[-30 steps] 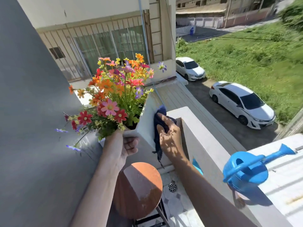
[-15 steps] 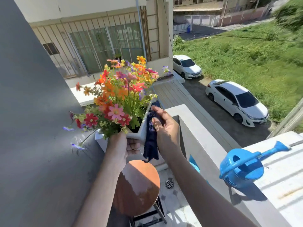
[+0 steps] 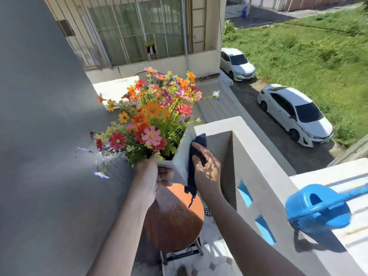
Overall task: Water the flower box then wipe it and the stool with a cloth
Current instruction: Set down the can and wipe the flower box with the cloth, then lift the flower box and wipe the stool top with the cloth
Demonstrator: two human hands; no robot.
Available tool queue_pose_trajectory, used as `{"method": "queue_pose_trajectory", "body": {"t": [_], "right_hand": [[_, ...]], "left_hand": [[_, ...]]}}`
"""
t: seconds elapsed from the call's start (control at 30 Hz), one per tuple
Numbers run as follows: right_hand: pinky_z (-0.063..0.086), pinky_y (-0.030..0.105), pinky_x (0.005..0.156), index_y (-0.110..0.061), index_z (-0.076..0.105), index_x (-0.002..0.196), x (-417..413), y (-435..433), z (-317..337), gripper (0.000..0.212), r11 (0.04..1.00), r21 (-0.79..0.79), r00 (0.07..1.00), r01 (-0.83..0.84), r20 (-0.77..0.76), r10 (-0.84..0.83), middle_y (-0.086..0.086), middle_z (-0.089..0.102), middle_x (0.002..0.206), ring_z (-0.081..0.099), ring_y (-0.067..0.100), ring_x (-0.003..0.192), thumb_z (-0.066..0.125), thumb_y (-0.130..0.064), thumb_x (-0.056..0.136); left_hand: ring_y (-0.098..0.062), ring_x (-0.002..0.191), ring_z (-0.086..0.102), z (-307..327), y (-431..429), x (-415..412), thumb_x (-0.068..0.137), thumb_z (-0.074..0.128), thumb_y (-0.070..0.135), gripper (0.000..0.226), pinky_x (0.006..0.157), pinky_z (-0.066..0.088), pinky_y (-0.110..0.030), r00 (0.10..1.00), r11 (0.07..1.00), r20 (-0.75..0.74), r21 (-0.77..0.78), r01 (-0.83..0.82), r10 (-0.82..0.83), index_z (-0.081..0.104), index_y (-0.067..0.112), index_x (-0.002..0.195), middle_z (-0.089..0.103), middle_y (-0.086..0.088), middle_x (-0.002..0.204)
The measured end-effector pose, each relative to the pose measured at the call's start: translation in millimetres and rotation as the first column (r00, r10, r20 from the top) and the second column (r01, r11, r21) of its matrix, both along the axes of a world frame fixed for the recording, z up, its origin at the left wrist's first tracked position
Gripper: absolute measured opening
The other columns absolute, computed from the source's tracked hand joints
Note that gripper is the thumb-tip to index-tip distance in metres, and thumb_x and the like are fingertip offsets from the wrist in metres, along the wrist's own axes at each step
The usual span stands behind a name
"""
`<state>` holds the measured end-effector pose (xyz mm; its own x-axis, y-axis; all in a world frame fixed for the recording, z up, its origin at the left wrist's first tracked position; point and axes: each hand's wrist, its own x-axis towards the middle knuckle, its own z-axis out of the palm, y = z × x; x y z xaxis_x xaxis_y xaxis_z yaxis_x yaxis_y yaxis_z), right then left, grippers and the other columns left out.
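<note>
We see one view only: a head-worn wide-angle camera looking forward and steeply down over a balcony wall, close on both forearms at 6 o'clock, the street at 2 o'clock.

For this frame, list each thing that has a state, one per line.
flower box: lifted off the stool, tilted
left hand: gripping the box's near end
right hand: pressing the cloth on the box's side
cloth: dark, hanging loose below
stool: bare seat
watering can: upright on the ledge
</note>
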<state>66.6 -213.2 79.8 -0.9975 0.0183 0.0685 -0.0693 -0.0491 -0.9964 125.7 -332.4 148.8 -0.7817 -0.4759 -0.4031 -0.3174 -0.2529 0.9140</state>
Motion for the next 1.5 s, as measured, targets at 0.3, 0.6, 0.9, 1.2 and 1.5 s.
{"method": "queue_pose_trajectory", "body": {"t": [0.3, 0.6, 0.9, 1.2, 1.5], "right_hand": [[0.051, 0.038, 0.099, -0.032, 0.072, 0.111, -0.3, -28.8, -41.8, 0.041, 0.964, 0.088, 0.967, -0.253, 0.041, 0.25, -0.012, 0.072, 0.117, 0.065, 0.008, 0.112, 0.058, 0.0, 0.09], [0.055, 0.034, 0.081, -0.027, 0.07, 0.112, -13.3, -64.0, -136.5, 0.032, 0.903, 0.251, 0.914, -0.35, 0.305, 0.269, -0.012, 0.073, 0.097, 0.068, -0.001, 0.088, 0.056, -0.008, 0.09], [0.046, 0.039, 0.098, -0.011, 0.066, 0.123, 28.4, -107.5, -244.5, 0.053, 0.398, 0.575, 0.631, -0.715, 0.285, 0.722, 0.011, 0.062, 0.118, 0.054, 0.032, 0.111, 0.05, 0.011, 0.078], [0.041, 0.046, 0.085, -0.03, 0.048, 0.141, 83.3, -113.9, -327.1, 0.05, -0.028, 0.868, 0.435, -0.496, 0.277, 0.857, 0.012, 0.047, 0.129, 0.043, 0.035, 0.108, 0.055, -0.018, 0.093], [0.045, 0.044, 0.087, -0.019, 0.057, 0.137, 6.3, -86.6, -335.6, 0.04, 0.223, 0.847, 0.644, -0.482, 0.171, 0.745, 0.012, 0.05, 0.119, 0.048, 0.031, 0.107, 0.056, -0.024, 0.098]], "left_hand": [[-0.014, 0.035, 0.054, -31.6, -59.8, -33.7, 0.099, 0.038, 0.017, 0.033, 0.037, 0.046, -0.024, 0.996, 0.996, 0.025, -0.016, -0.083, 0.084, 0.059, 0.005, 0.078, 0.061, -0.01, 0.048], [-0.013, 0.037, 0.056, -66.0, -85.9, -48.0, 0.1, 0.041, 0.019, 0.038, 0.038, 0.049, -0.023, 0.99, 0.991, 0.03, 0.004, -0.137, 0.137, 0.062, 0.01, 0.071, 0.064, -0.006, 0.049], [-0.013, 0.037, 0.056, -97.5, -101.7, -67.6, 0.101, 0.036, 0.018, 0.037, 0.041, 0.051, -0.025, 0.971, 0.978, 0.119, 0.011, -0.21, 0.207, 0.057, 0.01, 0.072, 0.061, -0.007, 0.049], [-0.012, 0.04, 0.059, -128.2, -115.1, -72.3, 0.1, 0.038, 0.02, 0.034, 0.043, 0.052, -0.025, 0.958, 0.976, 0.197, 0.009, -0.217, 0.211, 0.062, 0.009, 0.077, 0.063, -0.004, 0.048], [-0.015, 0.042, 0.059, -141.5, -120.8, -67.7, 0.097, 0.038, 0.014, 0.027, 0.048, 0.055, -0.031, 0.952, 0.971, 0.19, -0.019, -0.239, 0.239, 0.061, 0.004, 0.086, 0.064, -0.009, 0.054]]}}
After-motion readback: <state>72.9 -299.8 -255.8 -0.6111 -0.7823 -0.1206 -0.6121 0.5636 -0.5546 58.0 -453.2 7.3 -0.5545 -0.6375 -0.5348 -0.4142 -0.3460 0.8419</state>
